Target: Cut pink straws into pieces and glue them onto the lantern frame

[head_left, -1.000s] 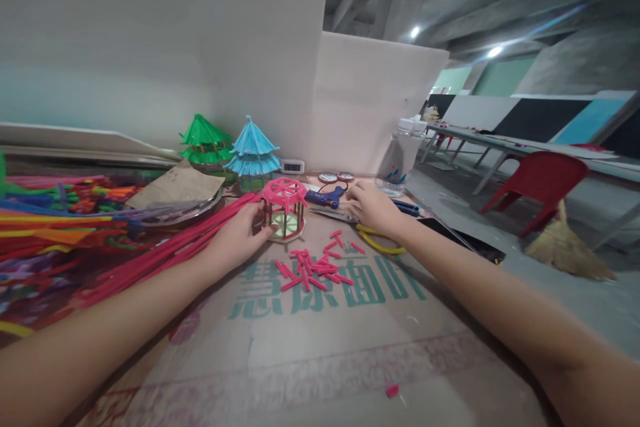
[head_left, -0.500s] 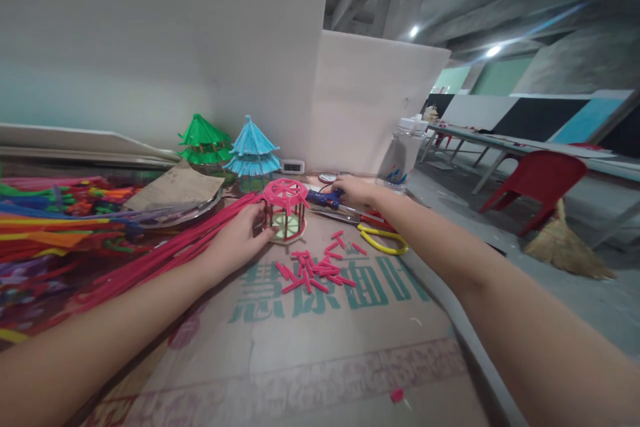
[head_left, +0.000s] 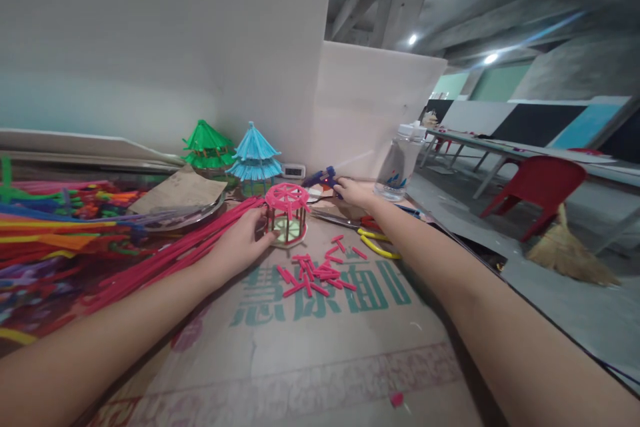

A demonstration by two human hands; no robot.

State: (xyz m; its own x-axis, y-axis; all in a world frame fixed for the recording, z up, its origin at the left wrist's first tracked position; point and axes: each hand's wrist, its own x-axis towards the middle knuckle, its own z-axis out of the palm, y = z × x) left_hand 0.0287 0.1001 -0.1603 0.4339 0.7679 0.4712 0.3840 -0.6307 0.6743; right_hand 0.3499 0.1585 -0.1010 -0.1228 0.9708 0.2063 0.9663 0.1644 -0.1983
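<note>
My left hand point(head_left: 244, 237) grips the left side of a small pavilion model point(head_left: 288, 195) with a pink ring-shaped top, brown posts and a pale green base. It stands upright on the cardboard. My right hand point(head_left: 354, 192) is stretched farther back, its fingers closed at the handle of a blue glue gun point(head_left: 327, 177) near the white panel. A small red light shows on the gun. Short pink pipe-cleaner pieces point(head_left: 320, 272) lie scattered in front of the model. Under my right forearm are yellow-handled pliers point(head_left: 379, 245) and scissors point(head_left: 340, 219).
Finished green point(head_left: 204, 143) and blue point(head_left: 255, 159) pavilions stand at the back beside a small digital clock point(head_left: 293, 171). Bundled pipe cleaners point(head_left: 165, 260) cover the left side. A clear water bottle point(head_left: 400, 163) stands back right. A red chair point(head_left: 537, 180) and broom point(head_left: 570, 250) are beyond.
My right hand has carried the glue gun back toward the white panel, and the gun's angle has changed. My left hand stays on the pavilion model. The camera view has shifted slightly.
</note>
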